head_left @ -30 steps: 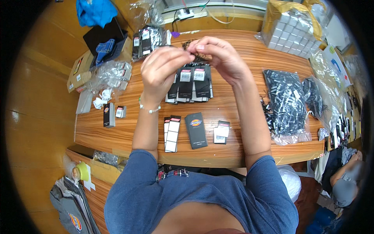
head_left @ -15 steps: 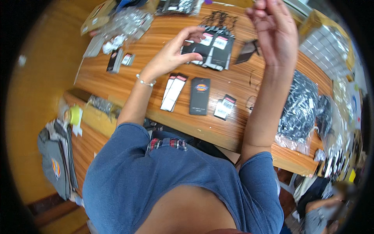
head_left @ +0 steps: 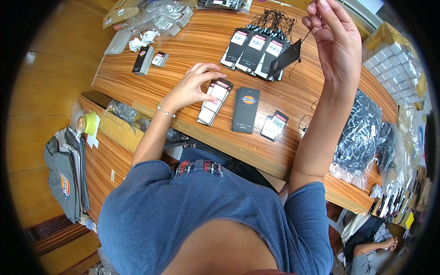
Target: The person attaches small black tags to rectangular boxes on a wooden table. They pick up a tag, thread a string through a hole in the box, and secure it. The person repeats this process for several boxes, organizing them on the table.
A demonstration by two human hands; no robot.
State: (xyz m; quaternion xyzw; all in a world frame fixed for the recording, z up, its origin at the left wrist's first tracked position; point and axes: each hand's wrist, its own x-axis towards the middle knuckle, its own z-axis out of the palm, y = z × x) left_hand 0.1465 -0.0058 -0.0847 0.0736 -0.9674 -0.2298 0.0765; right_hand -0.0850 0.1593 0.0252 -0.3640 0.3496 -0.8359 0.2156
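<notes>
My right hand [head_left: 337, 41] is raised at the far right, with its fingertips pinched on a thin dark cord. From that cord dangles a black hang tag [head_left: 285, 59], tilted in front of the tag pile's right end. My left hand [head_left: 195, 87] is open, its thumb and fingers curved apart beside a small stack of white label cards with red and black tops [head_left: 215, 101]. Right of that stack lies a stack of black tags with a coloured emblem [head_left: 246, 110], then some small barcode cards [head_left: 275, 124]. Behind them, finished-looking black tags with barcode stickers [head_left: 252, 50] lie overlapped, their cords bunched at the far end.
Small card stacks [head_left: 143, 60] and crumpled plastic bags [head_left: 160, 18] sit at the back left. A plastic bag of black cords [head_left: 360, 133] lies on the right, near a box of white pieces [head_left: 389, 64]. Another person's arm [head_left: 373, 246] shows at lower right.
My left hand has moved from over the black tag pile back to the white label cards. My right hand stays raised, with the hang tag still dangling. The view has shifted slightly.
</notes>
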